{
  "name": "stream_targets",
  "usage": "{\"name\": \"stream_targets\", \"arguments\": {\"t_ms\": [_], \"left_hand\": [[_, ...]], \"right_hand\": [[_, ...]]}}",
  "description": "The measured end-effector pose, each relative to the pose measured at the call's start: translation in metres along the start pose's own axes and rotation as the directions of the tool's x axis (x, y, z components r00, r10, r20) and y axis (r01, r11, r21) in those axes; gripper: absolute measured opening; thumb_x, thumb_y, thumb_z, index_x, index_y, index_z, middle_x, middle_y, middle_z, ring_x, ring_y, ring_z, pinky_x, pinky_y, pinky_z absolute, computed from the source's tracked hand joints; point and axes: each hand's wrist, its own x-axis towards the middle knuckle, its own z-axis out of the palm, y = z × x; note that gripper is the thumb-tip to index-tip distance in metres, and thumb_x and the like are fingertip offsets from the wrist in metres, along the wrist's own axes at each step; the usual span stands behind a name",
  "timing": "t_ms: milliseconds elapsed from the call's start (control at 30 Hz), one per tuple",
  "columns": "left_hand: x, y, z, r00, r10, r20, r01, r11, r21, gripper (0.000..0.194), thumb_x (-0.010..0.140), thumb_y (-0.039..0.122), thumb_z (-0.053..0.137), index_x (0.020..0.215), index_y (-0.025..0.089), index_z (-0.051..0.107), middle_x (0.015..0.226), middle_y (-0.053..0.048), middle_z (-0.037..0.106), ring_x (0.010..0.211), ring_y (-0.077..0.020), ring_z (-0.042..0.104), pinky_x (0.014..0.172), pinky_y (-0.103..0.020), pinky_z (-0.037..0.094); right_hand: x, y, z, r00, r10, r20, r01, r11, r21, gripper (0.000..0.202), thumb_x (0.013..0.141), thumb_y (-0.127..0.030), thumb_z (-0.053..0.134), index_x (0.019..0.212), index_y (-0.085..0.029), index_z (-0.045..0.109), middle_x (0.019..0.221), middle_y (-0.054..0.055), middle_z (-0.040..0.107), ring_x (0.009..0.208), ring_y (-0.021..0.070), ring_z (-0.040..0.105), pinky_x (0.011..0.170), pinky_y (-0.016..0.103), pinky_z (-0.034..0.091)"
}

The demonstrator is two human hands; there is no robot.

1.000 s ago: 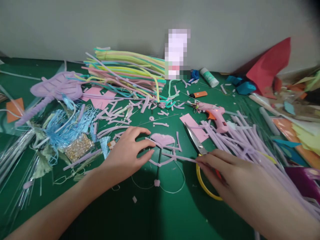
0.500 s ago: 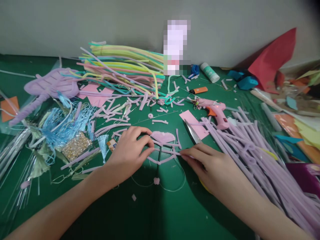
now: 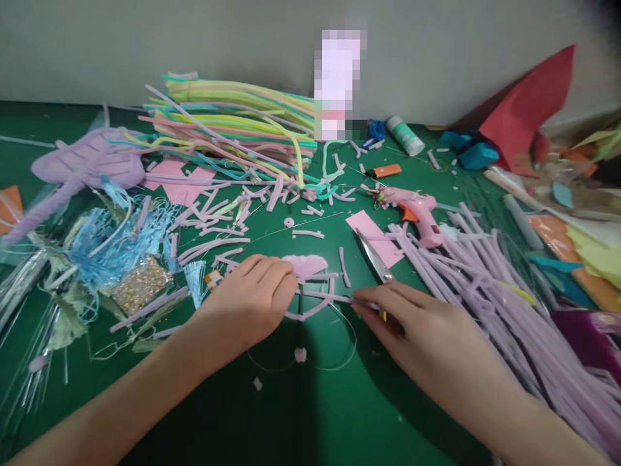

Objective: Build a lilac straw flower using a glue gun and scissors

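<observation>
My left hand [image 3: 252, 294] is closed, fingers curled over the left side of a small frame of lilac pipe cleaners [image 3: 310, 315]; its fingertips are partly hidden. A fluffy lilac oval [image 3: 305, 266] adjoins the frame at the top. From the frame a straight lilac pipe cleaner [image 3: 342, 299] runs to my right hand [image 3: 412, 317], which pinches its end between thumb and fingers. Scissors [image 3: 376, 259] lie just beyond that hand, their handles mostly hidden beneath it. Below the frame, a thin wire loop [image 3: 352, 343] surrounds a small pink piece [image 3: 300, 355].
A pink glue gun [image 3: 412, 210] and an orange lighter [image 3: 387, 171] lie behind my right hand. Lilac pipe cleaners [image 3: 499, 310] spread at the right. Blue tassels [image 3: 111, 239] and a bag of gold beads [image 3: 140, 285] sit left. Coloured pipe cleaners [image 3: 233, 123] are piled by the wall.
My left fingers have curled more tightly over the frame's left side, covering more of it. The right hand keeps its pinch. The view has shifted slightly.
</observation>
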Motion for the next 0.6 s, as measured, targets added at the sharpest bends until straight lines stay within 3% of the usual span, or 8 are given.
{"name": "stream_targets", "arguments": {"t_ms": [100,267,367,467,600], "left_hand": [[-0.005,-0.004,0.004,0.999,0.006,-0.036,-0.006,1.000,-0.002,0.018,0.093,0.006,0.050,0.101,0.002,0.066,0.101,-0.019,0.072,0.094,-0.0296,0.067,0.085,-0.043,0.056],[-0.010,-0.013,0.005,0.998,0.052,0.021,-0.051,0.997,-0.058,0.023,0.093,0.005,0.048,0.110,0.000,0.064,0.112,-0.022,0.070,0.101,-0.0306,0.066,0.090,-0.041,0.053],[-0.008,-0.022,-0.002,0.990,-0.015,0.137,0.042,0.980,-0.196,0.029,0.096,0.007,0.040,0.115,0.008,0.063,0.116,-0.017,0.069,0.100,-0.0254,0.066,0.088,-0.035,0.052],[-0.003,-0.031,-0.010,0.964,-0.082,0.252,0.179,0.903,-0.390,0.026,0.099,0.018,0.039,0.101,0.016,0.064,0.099,-0.008,0.069,0.085,-0.0205,0.065,0.073,-0.029,0.050],[-0.002,-0.035,-0.016,0.964,-0.108,0.241,0.211,0.864,-0.456,0.024,0.102,0.024,0.037,0.096,0.015,0.058,0.091,-0.006,0.062,0.078,-0.0173,0.060,0.070,-0.028,0.045]], "right_hand": [[-0.001,0.005,-0.008,0.998,0.064,0.004,-0.064,0.992,0.112,0.008,0.094,-0.025,0.057,0.094,-0.022,0.064,0.075,-0.001,0.069,0.051,0.0119,0.059,0.048,0.024,0.042],[0.008,0.004,-0.014,0.999,0.007,0.039,-0.018,0.960,0.281,0.012,0.091,-0.016,0.055,0.092,-0.023,0.064,0.080,-0.002,0.070,0.063,0.0111,0.066,0.058,0.021,0.049],[0.016,0.001,-0.010,0.998,0.003,0.069,-0.022,0.961,0.277,0.013,0.090,-0.014,0.056,0.090,-0.022,0.065,0.081,-0.002,0.071,0.067,0.0130,0.067,0.061,0.023,0.050],[0.022,0.000,-0.007,0.995,0.010,0.095,-0.040,0.946,0.321,0.013,0.088,-0.012,0.058,0.089,-0.022,0.066,0.079,-0.002,0.072,0.070,0.0128,0.068,0.060,0.022,0.050],[0.026,0.000,-0.010,0.985,0.053,0.163,-0.118,0.901,0.418,0.014,0.087,-0.014,0.058,0.087,-0.024,0.068,0.078,-0.004,0.073,0.066,0.0099,0.067,0.056,0.018,0.049]]}}
